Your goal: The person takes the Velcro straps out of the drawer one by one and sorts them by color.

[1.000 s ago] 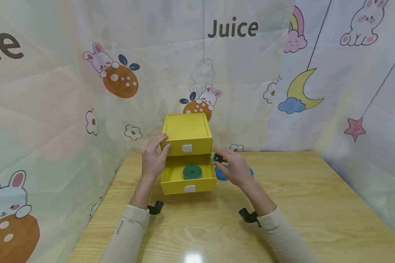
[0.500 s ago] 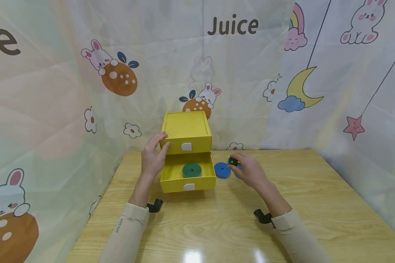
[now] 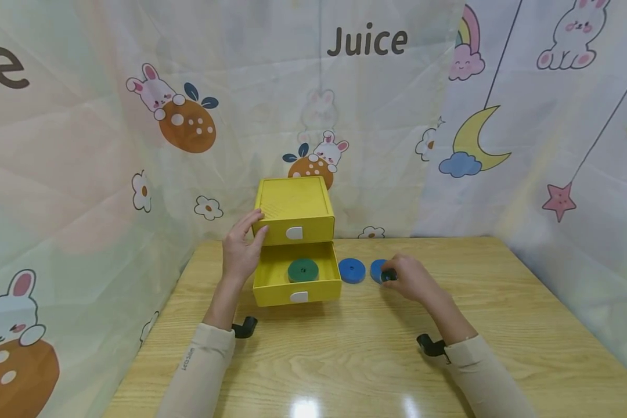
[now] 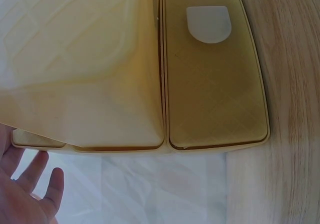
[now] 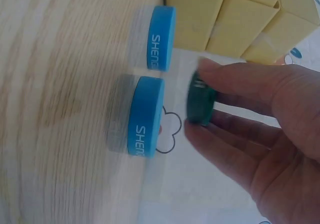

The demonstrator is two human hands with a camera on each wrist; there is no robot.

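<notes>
My left hand [image 3: 240, 249] rests at the left front corner of a yellow drawer cabinet [image 3: 294, 197]. Its thumb is at the top drawer's front, and in the left wrist view its fingers [image 4: 52, 191] look extended. Below, a yellow drawer [image 3: 271, 295] stands pulled out, with a green round disc [image 3: 303, 270] lying in it. Above the table, my right hand [image 3: 413, 280] pinches a second green disc [image 5: 201, 101] between thumb and fingertips, beside two blue discs, the nearer one [image 5: 146, 116] and the farther one [image 5: 161, 38]. Both blue discs bear white lettering and seem to sit on clear bases.
The left wrist view shows another closed drawer with a white tab [image 4: 209, 24] under the pulled-out one. The wooden table [image 3: 334, 360] runs back to a printed cloth backdrop [image 3: 381, 145]. Black camera mounts [image 3: 245, 327] sit at both wrists.
My right hand has carried the green disc from beside the open drawer to the right and lower, near the right-hand blue disc. The left hand and the drawers look unchanged.
</notes>
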